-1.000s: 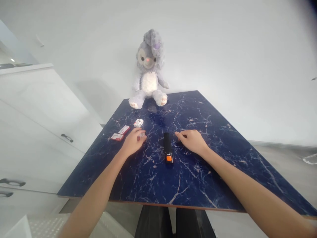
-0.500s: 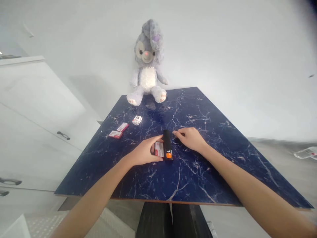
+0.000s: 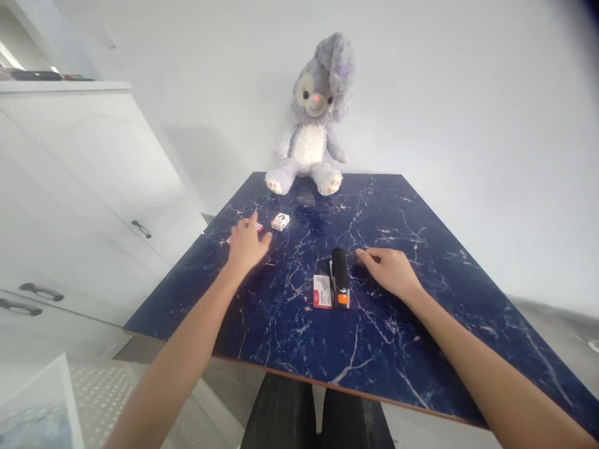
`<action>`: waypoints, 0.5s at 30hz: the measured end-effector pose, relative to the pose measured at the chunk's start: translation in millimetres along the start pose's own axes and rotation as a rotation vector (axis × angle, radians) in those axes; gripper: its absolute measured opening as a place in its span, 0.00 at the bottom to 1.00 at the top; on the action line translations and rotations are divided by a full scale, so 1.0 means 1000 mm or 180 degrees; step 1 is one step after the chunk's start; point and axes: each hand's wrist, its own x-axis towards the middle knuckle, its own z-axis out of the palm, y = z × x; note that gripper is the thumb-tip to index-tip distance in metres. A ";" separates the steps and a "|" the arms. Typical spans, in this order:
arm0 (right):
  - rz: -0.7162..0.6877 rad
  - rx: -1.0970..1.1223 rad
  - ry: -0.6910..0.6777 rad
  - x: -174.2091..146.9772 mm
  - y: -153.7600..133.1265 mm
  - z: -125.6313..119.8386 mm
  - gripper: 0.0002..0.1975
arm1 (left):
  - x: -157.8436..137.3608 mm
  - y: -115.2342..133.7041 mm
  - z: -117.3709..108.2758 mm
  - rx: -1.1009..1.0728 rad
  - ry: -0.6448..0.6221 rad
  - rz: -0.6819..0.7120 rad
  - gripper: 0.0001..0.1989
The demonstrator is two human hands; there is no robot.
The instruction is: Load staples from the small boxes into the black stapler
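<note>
My left hand is stretched over two flat red-and-white boxes at the left of the table, its fingers spread. It covers most of them, and whether it touches them I cannot tell. A small white box sits just right of its fingertips. My right hand rests on the table with its fingers curled in, and nothing shows in it. To its left lies a black stapler with an orange button. Against the stapler's left side lies another flat red-and-white box.
A grey plush rabbit sits at the back of the dark blue marbled table, against the wall. White cabinets with dark handles stand at the left. Below the front edge is a white perforated surface.
My left hand has let go of the flat box beside the stapler and moved left and forward to the other boxes. My right hand stays near the stapler. The view has shifted left.
</note>
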 end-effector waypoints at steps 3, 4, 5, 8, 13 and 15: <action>-0.0030 -0.0056 0.0006 -0.001 0.000 0.001 0.25 | 0.012 -0.037 -0.003 0.0579 -0.0308 -0.0675 0.35; -0.0024 -0.0070 0.0002 -0.001 0.000 0.001 0.25 | 0.015 -0.047 -0.005 0.0612 -0.0505 -0.0727 0.33; -0.0014 -0.0079 -0.0011 -0.001 -0.001 0.002 0.25 | 0.017 -0.054 -0.007 0.0600 -0.0609 -0.0714 0.32; -0.0013 -0.0080 -0.0073 -0.001 -0.001 0.001 0.25 | 0.024 -0.066 -0.014 0.0383 -0.0210 -0.0325 0.30; -0.0115 -0.0093 -0.0158 -0.001 -0.002 0.001 0.24 | 0.031 -0.060 -0.007 -0.0323 0.0108 0.0625 0.35; -0.0109 -0.0094 -0.0205 -0.001 -0.002 0.001 0.25 | 0.031 -0.057 0.001 -0.0444 0.0036 0.0501 0.32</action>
